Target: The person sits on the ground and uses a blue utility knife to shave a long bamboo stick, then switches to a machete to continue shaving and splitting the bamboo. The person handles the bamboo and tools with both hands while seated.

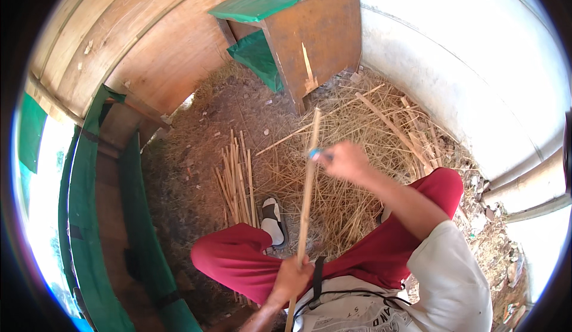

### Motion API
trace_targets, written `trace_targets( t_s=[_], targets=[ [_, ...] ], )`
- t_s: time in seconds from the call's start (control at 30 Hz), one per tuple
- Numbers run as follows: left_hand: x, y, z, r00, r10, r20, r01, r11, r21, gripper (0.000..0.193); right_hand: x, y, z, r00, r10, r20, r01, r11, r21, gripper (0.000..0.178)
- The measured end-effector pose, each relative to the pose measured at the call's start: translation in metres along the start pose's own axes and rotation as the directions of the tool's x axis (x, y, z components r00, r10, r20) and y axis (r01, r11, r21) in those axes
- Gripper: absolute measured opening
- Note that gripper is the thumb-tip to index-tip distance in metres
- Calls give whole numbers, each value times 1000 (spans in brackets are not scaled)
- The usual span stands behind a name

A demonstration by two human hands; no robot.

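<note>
A long, pale bamboo strip (307, 201) slants up from my lap, its far end above the ground litter. My left hand (292, 279) is wrapped round its lower part, close to my body. Higher up, my right hand (347, 160) is closed on a small tool with a blue part (314, 153), which meets the strip near its upper end. The tool's blade or tip is too small to make out, so its kind is unclear. Thin, curled shavings (339, 207) lie heaped on the ground beneath the right hand and between my knees.
Several cut strips (238, 177) lie bundled beside my left foot. Longer pieces (396, 126) rest on the shavings to the right. A brown wooden cabinet (322, 40) with a green cover stands at the back. Green-covered benching (98, 213) runs along the left; a white wall (453, 52) borders the right.
</note>
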State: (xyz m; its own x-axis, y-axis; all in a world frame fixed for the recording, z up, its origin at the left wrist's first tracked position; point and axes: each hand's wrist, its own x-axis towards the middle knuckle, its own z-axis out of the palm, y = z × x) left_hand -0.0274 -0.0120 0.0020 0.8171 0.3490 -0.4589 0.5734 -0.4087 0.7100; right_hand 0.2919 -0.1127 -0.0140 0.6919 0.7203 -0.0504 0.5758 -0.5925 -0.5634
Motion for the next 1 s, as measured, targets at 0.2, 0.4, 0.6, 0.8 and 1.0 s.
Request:
trace_targets(
  t_s=[0.2, 0.4, 0.6, 0.8, 1.0],
  targets=[
    [-47, -29, -1, 998, -55, 43, 55, 998, -3, 23, 28, 32, -33, 960, 280, -17, -272, 944, 186, 57],
    [-11, -20, -17, 995, 24, -95, -26, 999, -24, 22, -29, -37, 22, 958, -277, 68, 247, 924, 292, 45],
    [24, -4, -16, 989, 82, -121, -89, 995, -54, 24, -53, -37, 50, 833, -516, -199, 537, 841, 65, 43],
    [12, -3, -16, 998, -26, -58, 28, 999, 23, 19, -40, -38, 33, 958, -286, -25, 286, 958, 14, 44],
    [17, -1, -11, 996, -83, -35, 83, 997, 0, 21, -16, -15, 47, 957, -277, -89, 274, 961, -47, 50]
  ],
)
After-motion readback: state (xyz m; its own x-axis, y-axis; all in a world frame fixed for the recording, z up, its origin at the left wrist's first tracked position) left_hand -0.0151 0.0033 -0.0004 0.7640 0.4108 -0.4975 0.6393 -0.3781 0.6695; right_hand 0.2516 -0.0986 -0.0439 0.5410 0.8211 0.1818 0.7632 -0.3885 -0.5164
